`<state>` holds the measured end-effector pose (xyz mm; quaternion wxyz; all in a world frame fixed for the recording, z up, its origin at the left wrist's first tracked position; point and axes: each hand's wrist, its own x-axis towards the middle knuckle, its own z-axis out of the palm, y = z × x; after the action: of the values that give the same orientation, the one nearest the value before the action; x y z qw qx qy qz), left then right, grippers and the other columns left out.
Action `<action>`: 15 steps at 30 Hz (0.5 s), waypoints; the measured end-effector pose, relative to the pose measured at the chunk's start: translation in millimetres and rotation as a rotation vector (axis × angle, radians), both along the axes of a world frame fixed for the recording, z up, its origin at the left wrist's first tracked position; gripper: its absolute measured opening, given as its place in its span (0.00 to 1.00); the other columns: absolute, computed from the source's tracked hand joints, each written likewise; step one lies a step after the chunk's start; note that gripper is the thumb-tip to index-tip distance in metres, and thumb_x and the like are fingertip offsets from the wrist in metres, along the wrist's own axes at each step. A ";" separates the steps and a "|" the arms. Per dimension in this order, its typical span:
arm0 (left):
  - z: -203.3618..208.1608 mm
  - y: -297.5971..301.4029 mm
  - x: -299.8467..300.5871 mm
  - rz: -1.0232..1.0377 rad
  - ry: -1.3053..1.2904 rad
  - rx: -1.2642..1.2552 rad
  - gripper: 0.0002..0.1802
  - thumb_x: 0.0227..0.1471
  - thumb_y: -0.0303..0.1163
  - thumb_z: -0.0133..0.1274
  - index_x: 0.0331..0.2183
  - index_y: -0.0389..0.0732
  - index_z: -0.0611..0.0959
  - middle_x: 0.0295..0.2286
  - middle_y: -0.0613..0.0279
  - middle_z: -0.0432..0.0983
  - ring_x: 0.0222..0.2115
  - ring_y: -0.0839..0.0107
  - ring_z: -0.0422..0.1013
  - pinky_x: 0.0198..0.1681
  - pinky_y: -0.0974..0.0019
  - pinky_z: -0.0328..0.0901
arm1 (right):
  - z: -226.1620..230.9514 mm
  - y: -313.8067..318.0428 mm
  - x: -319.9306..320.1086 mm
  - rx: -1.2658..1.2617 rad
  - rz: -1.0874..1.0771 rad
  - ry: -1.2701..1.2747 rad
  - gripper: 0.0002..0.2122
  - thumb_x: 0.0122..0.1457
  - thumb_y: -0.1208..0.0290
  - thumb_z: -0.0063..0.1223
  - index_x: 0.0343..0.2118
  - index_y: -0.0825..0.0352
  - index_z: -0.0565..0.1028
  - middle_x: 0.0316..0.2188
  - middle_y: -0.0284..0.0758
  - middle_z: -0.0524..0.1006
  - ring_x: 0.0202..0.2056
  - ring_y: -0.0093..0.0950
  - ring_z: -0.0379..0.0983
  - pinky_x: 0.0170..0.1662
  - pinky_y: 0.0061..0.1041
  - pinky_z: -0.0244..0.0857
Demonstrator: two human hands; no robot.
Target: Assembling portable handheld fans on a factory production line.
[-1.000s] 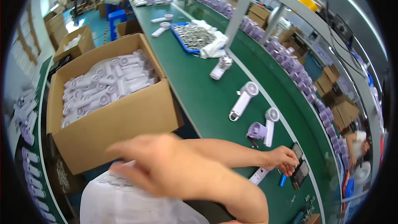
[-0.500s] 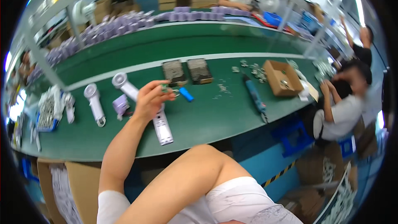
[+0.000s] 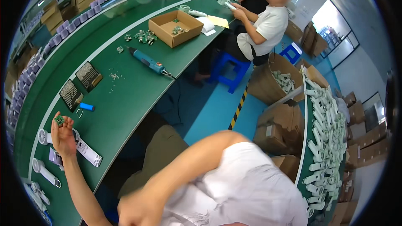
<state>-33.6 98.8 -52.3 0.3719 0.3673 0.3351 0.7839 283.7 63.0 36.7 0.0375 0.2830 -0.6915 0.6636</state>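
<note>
My left hand (image 3: pixel 65 138) is raised over the left part of the green bench. Its fingertips pinch a small green circuit board (image 3: pixel 59 120). Under and beside that hand lie a pale handheld fan (image 3: pixel 43 136), partly covered, and a white fan handle piece (image 3: pixel 90 154). A lilac part (image 3: pixel 54 157) sits by the wrist. Another pale handheld fan (image 3: pixel 45 172) rests nearer me. My right hand (image 3: pixel 142 207) hangs low by my body at the bottom edge, smeared by motion, so its fingers cannot be made out.
Two screw trays (image 3: pixel 87 76), a blue-handled tool (image 3: pixel 87 106) and a teal electric screwdriver (image 3: pixel 146 60) lie on the bench. Beyond stands a cardboard box (image 3: pixel 176 27) with circuit boards. A co-worker (image 3: pixel 264 29) sits past a blue stool (image 3: pixel 229 71). Pale fans (image 3: pixel 320 142) crowd a right-hand table.
The view has swung to the right, bringing the right-hand table and boxes in. My left hand still holds the circuit board, its palm now turned up. My right hand has come into sight.
</note>
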 end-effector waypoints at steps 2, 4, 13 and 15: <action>4.8 -0.5 1.1 -0.010 -0.004 0.021 0.28 0.63 0.39 0.46 0.56 0.28 0.67 0.39 0.52 0.74 0.41 0.63 0.72 0.49 0.62 0.67 | -56.1 76.1 49.6 0.247 -0.190 -0.295 0.19 0.58 0.52 0.54 0.27 0.67 0.81 0.26 0.39 0.81 0.30 0.36 0.78 0.35 0.36 0.71; 11.1 -2.2 5.5 -0.034 -0.020 0.020 0.27 0.64 0.39 0.45 0.56 0.28 0.68 0.39 0.53 0.74 0.41 0.63 0.72 0.49 0.62 0.67 | -107.8 145.8 136.9 0.630 -0.476 -0.990 0.23 0.63 0.47 0.49 0.29 0.67 0.81 0.21 0.40 0.78 0.28 0.34 0.77 0.34 0.36 0.70; 14.0 4.7 23.5 -0.060 -0.074 0.031 0.27 0.62 0.39 0.47 0.55 0.28 0.69 0.38 0.52 0.75 0.39 0.63 0.73 0.47 0.61 0.68 | -112.7 248.1 686.6 1.211 -0.956 -2.374 0.11 0.46 0.74 0.61 0.35 0.65 0.84 0.39 0.45 0.82 0.43 0.44 0.78 0.45 0.39 0.73; 20.6 4.4 26.3 -0.062 -0.057 0.064 0.27 0.62 0.38 0.47 0.55 0.28 0.69 0.38 0.51 0.75 0.39 0.63 0.73 0.47 0.61 0.68 | -130.0 256.9 661.6 1.060 -0.283 -2.336 0.07 0.48 0.70 0.62 0.29 0.67 0.84 0.32 0.45 0.81 0.35 0.43 0.77 0.39 0.39 0.72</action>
<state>-7.3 103.3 -31.7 0.3935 0.3669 0.2876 0.7923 945.2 320.0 -93.3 -0.6329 -0.5569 -0.5157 0.1530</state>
